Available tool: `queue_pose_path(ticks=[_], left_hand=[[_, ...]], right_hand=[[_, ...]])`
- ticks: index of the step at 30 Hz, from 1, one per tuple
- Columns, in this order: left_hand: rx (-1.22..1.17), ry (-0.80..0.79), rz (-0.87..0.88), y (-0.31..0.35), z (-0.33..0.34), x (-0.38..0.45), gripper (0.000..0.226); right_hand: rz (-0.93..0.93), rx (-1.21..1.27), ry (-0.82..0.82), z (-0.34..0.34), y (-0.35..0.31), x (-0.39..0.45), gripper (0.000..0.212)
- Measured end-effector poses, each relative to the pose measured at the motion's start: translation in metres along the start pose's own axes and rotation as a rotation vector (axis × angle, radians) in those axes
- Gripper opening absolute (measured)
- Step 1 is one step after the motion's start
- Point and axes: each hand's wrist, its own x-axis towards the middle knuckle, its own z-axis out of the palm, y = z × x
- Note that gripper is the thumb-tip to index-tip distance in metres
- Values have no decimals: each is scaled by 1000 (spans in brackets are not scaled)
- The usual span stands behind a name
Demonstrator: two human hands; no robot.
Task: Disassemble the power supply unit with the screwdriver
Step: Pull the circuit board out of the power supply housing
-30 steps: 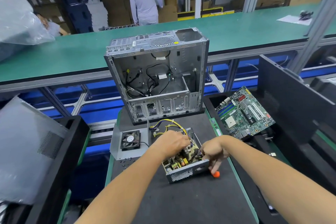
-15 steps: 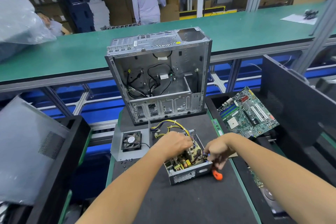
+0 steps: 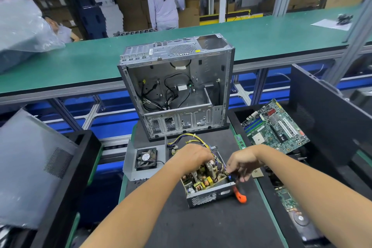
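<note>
Behind the dark work mat (image 3: 201, 225) runs a green conveyor belt (image 3: 261, 34), with a stripped computer case (image 3: 177, 86) standing upright at the mat's far end. Nearer, the opened power supply unit (image 3: 207, 185) sits on the mat. Her left hand (image 3: 193, 157) curls down onto its circuit board, while the right hand (image 3: 241, 164) grips the orange-handled screwdriver (image 3: 239, 194) at the unit's right edge. A loose fan (image 3: 146, 158) lies left; a motherboard (image 3: 275, 127) right.

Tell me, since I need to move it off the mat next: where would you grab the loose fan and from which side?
Probably grip the black fan by its square frame, across two opposite outer edges, coming straight down from above. It lies flat on the grey metal plate with the blades facing up, so the edges are free. Its cable runs off to the right, so avoid that side.
</note>
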Motion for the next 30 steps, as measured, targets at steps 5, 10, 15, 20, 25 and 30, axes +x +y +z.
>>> queue_pose_path(ticks=[5,10,15,20,25,30], left_hand=[[-20,-54,-32,0,-10,4,29],[56,-45,75,6,-5,5,26],[48,-26,68,5,-7,4,26],[42,-33,44,3,-11,5,29],[81,-42,38,3,-10,5,27],[112,-47,36,4,-10,6,26]], right_hand=[[-4,-80,31,3,4,2,24],[55,-127,-40,7,-1,6,17],[81,-97,-51,8,-5,5,5],[150,-203,19,17,-14,9,13],[199,-272,-12,22,-18,12,15],[184,-331,103,24,-21,17,15]])
